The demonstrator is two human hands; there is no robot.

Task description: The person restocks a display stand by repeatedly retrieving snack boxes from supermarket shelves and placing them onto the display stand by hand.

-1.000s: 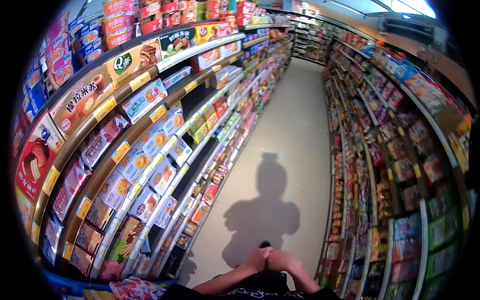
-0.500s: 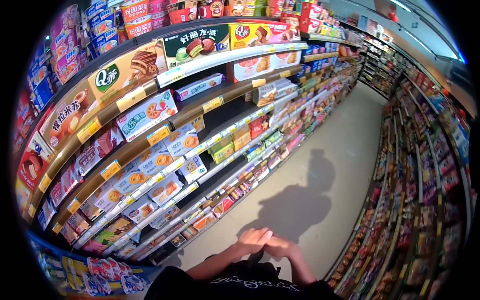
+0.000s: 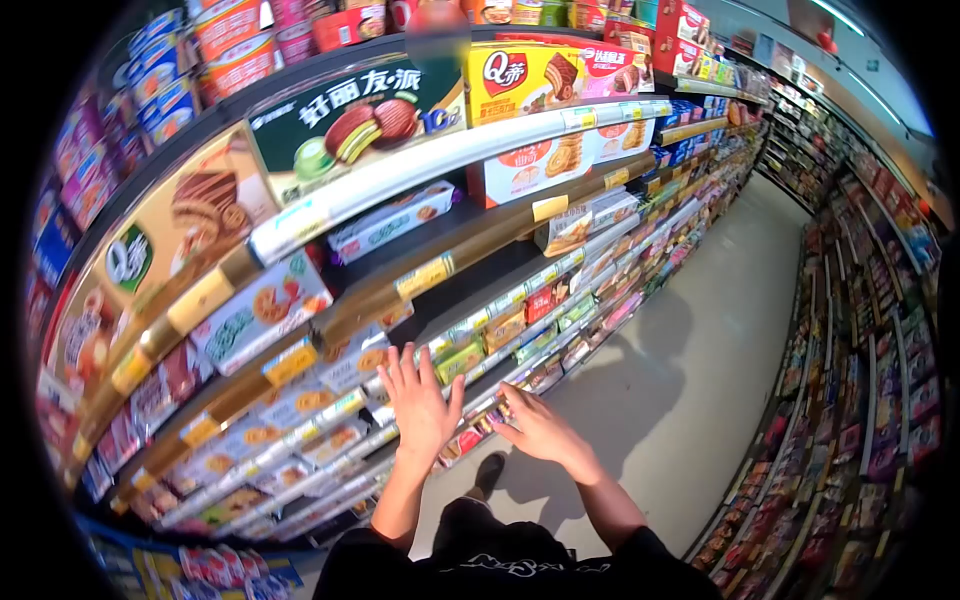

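My left hand is raised in front of the lower shelves, fingers spread and holding nothing. To its right my right hand reaches toward the shelves, with thumb and fingers apart and nothing in it. Behind the left hand, green snack packs sit on a lower shelf. Above stand a white biscuit carton and a long purple-and-white biscuit box. Higher up is a dark green pie carton, beside a yellow cake carton.
A long snack shelf with price labels runs along my left. Cup noodles are stacked on top. Another packed shelf lines the right side. Between them lies the grey aisle floor, with my shadow on it.
My hands were together at my waist; they have parted and risen toward the shelves, fingers spread. My view has moved closer to the left shelf, and my foot now shows.
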